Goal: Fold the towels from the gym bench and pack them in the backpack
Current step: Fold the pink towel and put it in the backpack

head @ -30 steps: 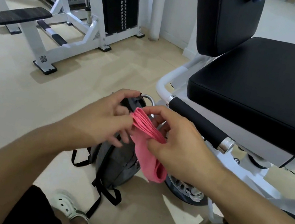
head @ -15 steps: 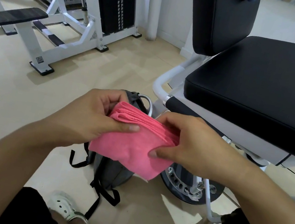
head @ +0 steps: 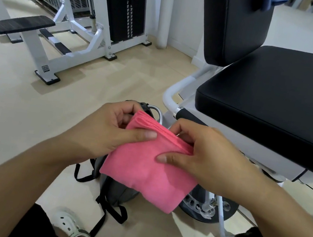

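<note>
A folded pink towel (head: 148,169) hangs in front of me, held by its upper edge. My left hand (head: 107,130) pinches its left top corner, thumb laid across the front. My right hand (head: 203,158) pinches the right top corner, thumb on the front too. Directly under the towel a grey backpack (head: 117,191) with black straps stands on the floor, mostly hidden by the cloth; its top and a metal ring (head: 157,112) show between my hands. The black gym bench seat (head: 280,98) lies at the right with nothing on it.
The bench's upright black backrest (head: 233,23) rises behind the seat, its white frame and wheel (head: 208,209) beside the backpack. A white weight machine (head: 77,41) with a black stack stands at the back left. My white shoe (head: 67,226) is on the beige floor below.
The towel, bunched and hanging narrow a second ago, has been spread wide into a flat folded rectangle between both hands. The view has shifted slightly.
</note>
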A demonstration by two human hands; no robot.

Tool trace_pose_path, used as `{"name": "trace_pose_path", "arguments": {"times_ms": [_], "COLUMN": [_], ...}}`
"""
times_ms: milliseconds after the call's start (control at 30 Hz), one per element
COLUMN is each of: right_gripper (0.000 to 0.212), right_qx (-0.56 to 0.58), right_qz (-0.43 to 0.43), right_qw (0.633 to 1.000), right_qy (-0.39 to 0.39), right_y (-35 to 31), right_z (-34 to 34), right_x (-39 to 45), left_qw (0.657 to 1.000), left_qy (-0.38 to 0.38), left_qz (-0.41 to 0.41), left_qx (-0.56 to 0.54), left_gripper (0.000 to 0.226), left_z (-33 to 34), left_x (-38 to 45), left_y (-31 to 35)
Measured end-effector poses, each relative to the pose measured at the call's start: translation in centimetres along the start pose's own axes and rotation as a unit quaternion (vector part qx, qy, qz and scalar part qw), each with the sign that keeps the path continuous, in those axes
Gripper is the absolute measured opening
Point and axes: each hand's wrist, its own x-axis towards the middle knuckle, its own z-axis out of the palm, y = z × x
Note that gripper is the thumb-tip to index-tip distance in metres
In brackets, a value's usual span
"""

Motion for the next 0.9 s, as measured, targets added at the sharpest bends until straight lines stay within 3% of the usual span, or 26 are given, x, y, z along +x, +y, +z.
{"name": "trace_pose_path", "arguments": {"times_ms": [100, 167, 267, 367, 500, 600, 733, 833, 900], "right_gripper": [0.026, 0.029, 0.04, 0.045, 0.04, 0.034, 0.038, 0.043, 0.049], "right_qx": [0.14, 0.244, 0.421, 0.46, 0.432, 0.311, 0.117, 0.024, -0.025], "right_qz": [-0.001, 0.015, 0.062, 0.096, 0.118, 0.118, 0.095, 0.075, 0.07], "right_qw": [0.99, 0.968, 0.899, 0.877, 0.888, 0.93, 0.968, 0.973, 0.973], "right_qy": [0.018, 0.059, 0.104, 0.094, 0.103, 0.156, 0.199, 0.217, 0.221], "right_y": [0.0, 0.0, 0.1, 0.1, 0.2, 0.6, 1.3, 1.0, 0.6], "right_z": [-1.4, -2.2, -2.2, -1.6, -1.1, -1.1, -1.2, -1.0, -0.7], "right_x": [-0.1, -0.2, 0.1, 0.4, 0.4, 0.6, 0.8, 0.6, 0.4], "left_qw": [0.998, 0.995, 0.96, 0.943, 0.945, 0.955, 0.964, 0.968, 0.961], "left_qy": [-0.032, -0.038, -0.039, -0.001, 0.123, 0.177, 0.186, 0.161, 0.166], "left_qz": [-0.056, -0.082, -0.124, -0.157, -0.139, -0.102, -0.087, -0.09, -0.09], "left_qx": [0.025, -0.045, -0.249, -0.292, -0.27, -0.213, -0.17, -0.167, -0.2], "left_gripper": [0.074, 0.09, 0.076, 0.055, 0.037, 0.036, 0.036, 0.039, 0.029], "left_z": [-1.7, -2.2, -1.0, 2.2, 4.3, 4.4, 4.5, 4.8, 5.4], "left_x": [0.3, 0.4, 0.6, 0.4, 0.8, 1.4, 1.7, 1.8, 1.9], "left_y": [-0.5, -0.7, -0.7, 0.4, 0.6, 0.4, 0.2, -0.3, -0.3]}}
